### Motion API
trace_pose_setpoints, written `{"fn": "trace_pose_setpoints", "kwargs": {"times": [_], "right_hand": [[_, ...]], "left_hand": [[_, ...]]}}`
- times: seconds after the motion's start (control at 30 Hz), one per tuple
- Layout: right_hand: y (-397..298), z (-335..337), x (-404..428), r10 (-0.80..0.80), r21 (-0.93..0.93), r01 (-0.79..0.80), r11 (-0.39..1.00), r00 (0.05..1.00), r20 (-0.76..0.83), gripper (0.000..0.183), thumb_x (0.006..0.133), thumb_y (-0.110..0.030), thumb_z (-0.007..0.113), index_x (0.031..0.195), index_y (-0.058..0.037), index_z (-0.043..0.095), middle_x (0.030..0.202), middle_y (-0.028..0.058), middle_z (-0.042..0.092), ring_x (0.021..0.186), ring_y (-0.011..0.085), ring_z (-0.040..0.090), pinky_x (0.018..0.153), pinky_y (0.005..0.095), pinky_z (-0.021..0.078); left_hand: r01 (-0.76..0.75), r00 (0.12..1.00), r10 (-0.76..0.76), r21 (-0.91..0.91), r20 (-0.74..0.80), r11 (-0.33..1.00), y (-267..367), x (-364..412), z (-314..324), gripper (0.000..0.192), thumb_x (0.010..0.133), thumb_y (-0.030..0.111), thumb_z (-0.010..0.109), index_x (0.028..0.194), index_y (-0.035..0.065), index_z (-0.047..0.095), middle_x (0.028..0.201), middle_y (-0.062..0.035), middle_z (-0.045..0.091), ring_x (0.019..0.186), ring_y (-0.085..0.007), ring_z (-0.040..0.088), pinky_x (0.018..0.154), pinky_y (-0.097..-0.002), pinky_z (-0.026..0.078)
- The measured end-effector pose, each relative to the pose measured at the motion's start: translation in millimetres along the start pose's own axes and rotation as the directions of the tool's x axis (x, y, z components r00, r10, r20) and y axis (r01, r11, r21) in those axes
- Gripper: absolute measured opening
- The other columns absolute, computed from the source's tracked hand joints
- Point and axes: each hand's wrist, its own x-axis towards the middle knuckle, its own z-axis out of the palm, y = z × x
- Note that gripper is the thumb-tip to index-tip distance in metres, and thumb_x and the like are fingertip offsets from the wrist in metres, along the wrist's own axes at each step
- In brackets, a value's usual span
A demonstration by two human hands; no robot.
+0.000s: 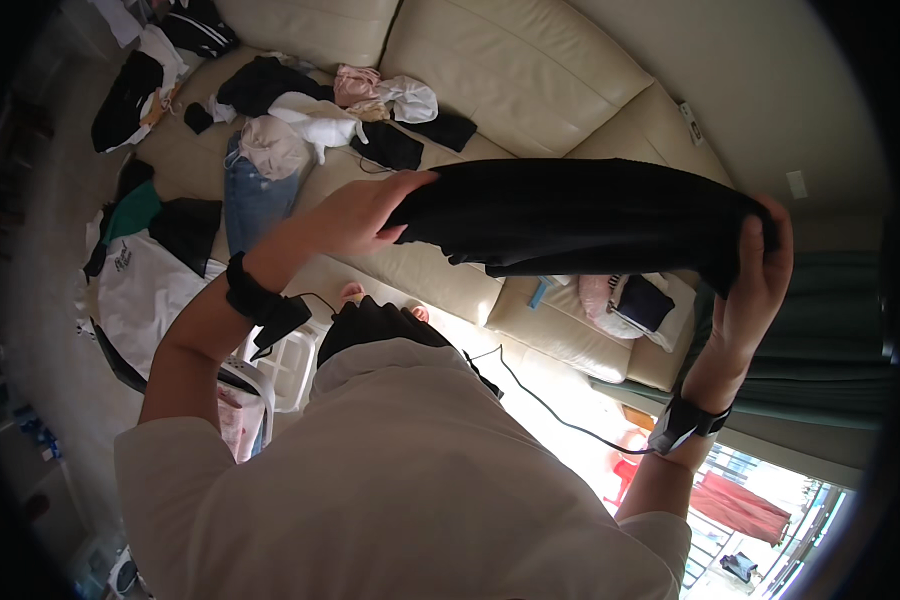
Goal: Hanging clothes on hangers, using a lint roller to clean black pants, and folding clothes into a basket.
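Observation:
A black garment is stretched sideways between my hands, above the beige sofa. My left hand grips its left end with the thumb and fingers. At the right end, my right hand holds the cloth, its thumb in front and some fingers partly behind the fabric. The garment hangs in a long band with an uneven lower edge. Which kind of garment it is, I cannot tell. A black strapped device with a cable sits on each wrist.
A beige leather sofa bears heaped clothes, blue jeans and a white cloth. Folded items lie at its right part. White clothing and a white plastic basket are at left. A cable runs from my right wrist. A green curtain hangs right.

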Motion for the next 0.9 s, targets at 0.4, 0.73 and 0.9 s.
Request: {"fn": "trace_pose_setpoints", "kwargs": {"times": [0.4, 0.73, 0.9], "right_hand": [[-21, 4, 5, -0.126, -0.091, 0.138, 0.986, 0.984, 0.125, 0.021, 0.084, -0.013, 0.047, 0.101, -0.0006, 0.048, 0.084, 0.0060, 0.054, 0.075, 0.0100, 0.053, 0.066, 0.0192, 0.0426], [-33, 0, 6, -0.186, -0.092, 0.201, 0.975, 0.971, 0.152, 0.021, 0.084, -0.017, 0.047, 0.099, -0.0019, 0.049, 0.080, 0.0046, 0.055, 0.072, 0.0089, 0.054, 0.063, 0.0172, 0.0431], [-41, 6, 8, -0.222, -0.140, 0.243, 0.960, 0.964, 0.147, 0.022, 0.084, -0.018, 0.046, 0.099, -0.0019, 0.049, 0.080, 0.0042, 0.054, 0.072, 0.0084, 0.053, 0.061, 0.0163, 0.0427]], "left_hand": [[0.216, 0.943, -0.326, -0.612, -0.072, 0.761, 13, 5, 58, 0.021, 0.069, 0.006, 0.061, 0.083, 0.0046, 0.046, 0.077, -0.0038, 0.053, 0.047, -0.0127, 0.047, 0.039, -0.0205, 0.034], [-0.074, 0.944, -0.019, -0.268, -0.330, 0.961, 5, 12, 58, 0.021, 0.062, -0.011, 0.049, 0.075, 0.0039, 0.044, 0.077, -0.0075, 0.049, 0.056, -0.0223, 0.048, 0.048, -0.0295, 0.037], [-0.050, 0.937, -0.054, -0.288, -0.344, 0.956, 5, 13, 52, 0.022, 0.061, -0.013, 0.047, 0.076, 0.0036, 0.047, 0.078, -0.0078, 0.048, 0.062, -0.0218, 0.050, 0.052, -0.0280, 0.038]]}}
